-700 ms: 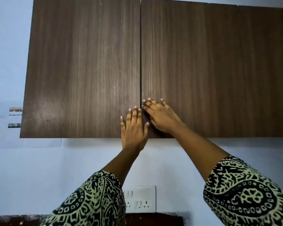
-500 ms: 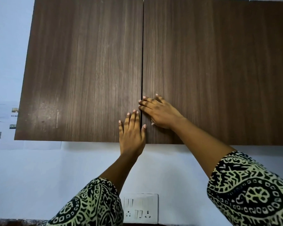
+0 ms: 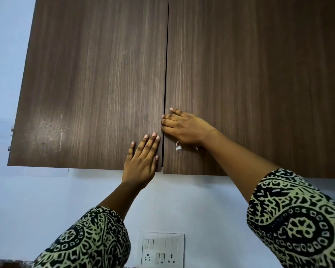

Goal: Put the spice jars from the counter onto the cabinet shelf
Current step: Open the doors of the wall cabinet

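shut cabinet doors, switch plate below

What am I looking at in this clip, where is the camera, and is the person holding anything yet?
There is no machine here: a person does the job with bare hands, and the camera sits on their head, looking forward at a wall cabinet. Both arms in patterned sleeves reach up to it. The left hand lies flat with fingers spread on the left door, near its lower inner corner. The right hand rests on the right door, with its fingertips curled at the dark gap between the doors, probably to pull it open. Both doors look shut or nearly so. Neither hand holds anything. No spice jars or shelf show, and the counter is barely in view. Below on the wall is a white switch and socket plate.
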Action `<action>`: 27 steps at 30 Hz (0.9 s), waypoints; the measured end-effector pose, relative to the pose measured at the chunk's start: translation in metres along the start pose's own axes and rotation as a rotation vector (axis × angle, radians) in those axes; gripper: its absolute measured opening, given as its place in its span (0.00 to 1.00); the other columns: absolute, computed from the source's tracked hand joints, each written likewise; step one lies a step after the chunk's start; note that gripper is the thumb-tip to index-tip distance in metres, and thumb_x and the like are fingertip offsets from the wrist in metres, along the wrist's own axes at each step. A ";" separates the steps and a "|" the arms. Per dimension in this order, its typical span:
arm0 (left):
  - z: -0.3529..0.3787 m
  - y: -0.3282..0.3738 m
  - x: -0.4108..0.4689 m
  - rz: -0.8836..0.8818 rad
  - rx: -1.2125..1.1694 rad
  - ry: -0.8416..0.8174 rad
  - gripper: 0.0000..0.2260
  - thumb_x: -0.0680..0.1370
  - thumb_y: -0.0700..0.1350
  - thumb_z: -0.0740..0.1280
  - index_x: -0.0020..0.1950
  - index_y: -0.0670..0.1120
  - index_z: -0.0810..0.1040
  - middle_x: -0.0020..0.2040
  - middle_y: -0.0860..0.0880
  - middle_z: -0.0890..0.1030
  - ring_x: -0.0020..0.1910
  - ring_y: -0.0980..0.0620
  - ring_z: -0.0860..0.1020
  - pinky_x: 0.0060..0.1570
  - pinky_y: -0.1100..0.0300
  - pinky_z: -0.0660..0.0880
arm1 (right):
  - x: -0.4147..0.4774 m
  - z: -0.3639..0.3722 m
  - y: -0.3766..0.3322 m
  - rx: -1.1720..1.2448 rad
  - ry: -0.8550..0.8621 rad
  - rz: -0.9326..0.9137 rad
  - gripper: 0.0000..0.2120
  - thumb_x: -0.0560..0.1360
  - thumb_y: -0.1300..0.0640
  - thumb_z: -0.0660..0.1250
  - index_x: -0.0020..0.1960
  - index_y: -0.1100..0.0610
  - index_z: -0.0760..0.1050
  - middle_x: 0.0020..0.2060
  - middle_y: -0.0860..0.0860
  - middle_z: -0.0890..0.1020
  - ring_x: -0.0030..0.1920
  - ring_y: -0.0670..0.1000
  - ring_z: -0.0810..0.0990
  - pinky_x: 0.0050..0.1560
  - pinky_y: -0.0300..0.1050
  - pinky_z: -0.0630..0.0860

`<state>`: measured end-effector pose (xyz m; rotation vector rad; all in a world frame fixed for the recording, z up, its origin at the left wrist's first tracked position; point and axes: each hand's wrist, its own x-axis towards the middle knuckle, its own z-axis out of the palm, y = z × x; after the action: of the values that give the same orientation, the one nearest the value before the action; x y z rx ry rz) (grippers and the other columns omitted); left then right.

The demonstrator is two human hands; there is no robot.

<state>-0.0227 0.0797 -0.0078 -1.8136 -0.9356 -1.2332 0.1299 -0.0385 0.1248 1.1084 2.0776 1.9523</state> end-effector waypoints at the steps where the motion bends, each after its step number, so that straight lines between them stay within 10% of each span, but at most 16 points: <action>1: 0.000 0.000 0.000 -0.001 -0.007 -0.008 0.25 0.80 0.50 0.49 0.77 0.48 0.50 0.77 0.50 0.54 0.76 0.53 0.52 0.73 0.47 0.48 | -0.002 -0.004 0.000 -0.011 0.006 -0.007 0.23 0.77 0.58 0.47 0.64 0.59 0.73 0.64 0.58 0.76 0.68 0.57 0.72 0.73 0.54 0.59; 8: -0.032 0.009 0.003 -0.029 -0.111 -0.210 0.27 0.80 0.56 0.43 0.77 0.49 0.45 0.78 0.50 0.46 0.78 0.49 0.48 0.74 0.48 0.42 | -0.031 -0.049 -0.002 -0.036 0.076 0.009 0.22 0.73 0.59 0.50 0.56 0.59 0.79 0.54 0.57 0.83 0.58 0.57 0.80 0.63 0.54 0.72; 13: -0.131 0.065 0.007 -0.538 -1.270 -0.436 0.20 0.83 0.54 0.49 0.66 0.46 0.72 0.65 0.45 0.75 0.63 0.47 0.73 0.65 0.50 0.68 | -0.046 -0.090 -0.001 -0.037 0.033 0.021 0.17 0.73 0.62 0.62 0.61 0.60 0.76 0.58 0.59 0.80 0.63 0.59 0.76 0.69 0.57 0.65; 17: -0.174 0.102 -0.005 -0.838 -1.705 -0.391 0.17 0.83 0.51 0.52 0.63 0.45 0.74 0.56 0.45 0.80 0.53 0.49 0.78 0.55 0.53 0.75 | -0.053 -0.120 -0.008 -0.016 -0.140 0.101 0.19 0.78 0.60 0.56 0.68 0.58 0.68 0.67 0.57 0.72 0.72 0.57 0.65 0.74 0.54 0.54; 22: -0.197 0.123 -0.017 -0.845 -1.752 -0.365 0.16 0.83 0.47 0.52 0.69 0.50 0.70 0.65 0.45 0.76 0.65 0.45 0.73 0.69 0.45 0.67 | -0.061 -0.168 -0.015 -0.095 -0.248 0.173 0.19 0.81 0.55 0.49 0.69 0.57 0.66 0.68 0.57 0.69 0.71 0.57 0.64 0.74 0.57 0.51; 27: -0.227 0.150 -0.030 -0.688 -1.719 -0.273 0.18 0.83 0.39 0.55 0.72 0.49 0.68 0.64 0.53 0.74 0.64 0.53 0.71 0.62 0.60 0.68 | -0.096 -0.197 -0.011 -0.078 -0.319 0.239 0.21 0.81 0.51 0.49 0.71 0.56 0.63 0.73 0.55 0.65 0.76 0.54 0.56 0.74 0.59 0.49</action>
<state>0.0068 -0.1924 -0.0023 -3.0581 -0.5419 -2.7717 0.0938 -0.2544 0.1123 1.5931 1.7594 1.7836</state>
